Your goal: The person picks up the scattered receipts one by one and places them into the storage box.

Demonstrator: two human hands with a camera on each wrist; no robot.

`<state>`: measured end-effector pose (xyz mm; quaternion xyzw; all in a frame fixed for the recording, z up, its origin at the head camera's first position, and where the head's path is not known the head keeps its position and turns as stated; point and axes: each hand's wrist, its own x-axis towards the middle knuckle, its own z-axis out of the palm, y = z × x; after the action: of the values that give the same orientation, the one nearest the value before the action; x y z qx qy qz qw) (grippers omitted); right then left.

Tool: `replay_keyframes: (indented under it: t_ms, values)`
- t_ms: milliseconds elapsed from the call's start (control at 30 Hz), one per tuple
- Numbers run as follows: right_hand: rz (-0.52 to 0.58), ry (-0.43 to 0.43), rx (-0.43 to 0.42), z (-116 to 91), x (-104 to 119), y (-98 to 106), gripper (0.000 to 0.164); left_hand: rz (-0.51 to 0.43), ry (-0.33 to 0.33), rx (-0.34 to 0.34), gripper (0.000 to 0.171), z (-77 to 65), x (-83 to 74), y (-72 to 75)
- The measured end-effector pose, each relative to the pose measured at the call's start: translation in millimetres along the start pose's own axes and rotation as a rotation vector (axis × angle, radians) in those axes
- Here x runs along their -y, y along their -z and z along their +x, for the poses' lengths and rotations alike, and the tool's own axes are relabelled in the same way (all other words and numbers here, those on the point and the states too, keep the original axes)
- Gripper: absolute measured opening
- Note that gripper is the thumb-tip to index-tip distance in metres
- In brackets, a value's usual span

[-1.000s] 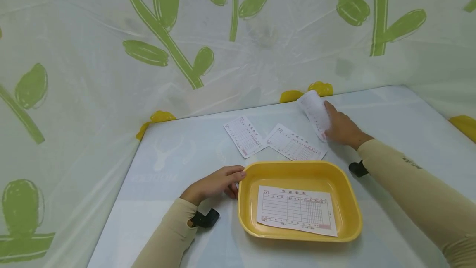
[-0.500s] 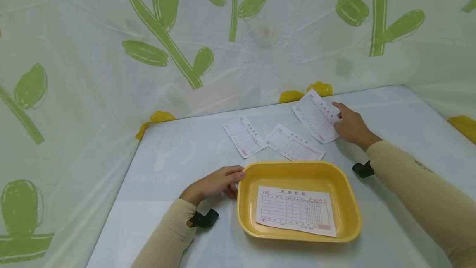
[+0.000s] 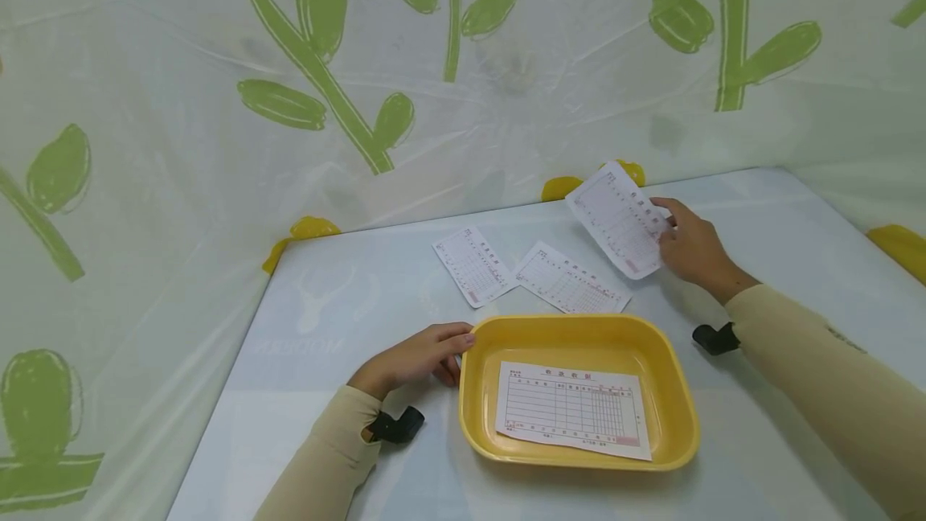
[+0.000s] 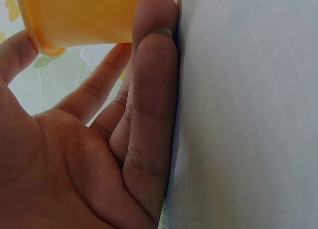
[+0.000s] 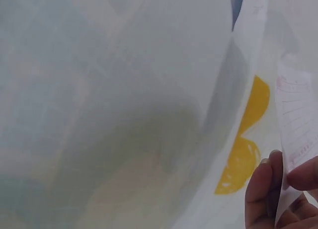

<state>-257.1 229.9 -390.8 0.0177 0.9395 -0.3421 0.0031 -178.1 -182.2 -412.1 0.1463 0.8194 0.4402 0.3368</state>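
My right hand pinches a printed receipt slip by its right-hand edge, thumb and fingers on opposite faces. In the right wrist view the slip stands nearly edge-on between thumb and fingertips. My left hand holds the left rim of a yellow plastic tray. From the left wrist, one digit reaches the tray's rim while other fingers lie low along the table beside the outer wall. Inside the tray lies another receipt slip, print side up.
Two more receipt slips, a left one and a right one, lie behind the tray with corners meeting. A white table bears everything. Behind it hangs a pale sheet printed with green leaves and yellow flowers.
The slip in my right hand was curled over, then flattened out, and now tilts up with its printed face showing. My right hand has shifted slightly right. The left hand stays at the tray.
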Motion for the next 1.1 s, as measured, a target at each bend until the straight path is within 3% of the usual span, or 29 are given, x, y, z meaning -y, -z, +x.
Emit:
replay_keyframes:
  t_ms: [200,567,1100]
  values:
    - [0.012,0.026,-0.030,-12,3,4,0.062,0.005,0.003,0.001,0.048,0.7,0.3,-0.3]
    - [0.052,0.148,-0.047,-45,22,9,0.057,0.005,0.005,-0.001,0.048,0.4,0.3,0.5]
    - [0.124,0.386,-0.034,-94,48,11,0.049,-0.009,0.004,0.004,0.049,0.8,1.1,1.9]
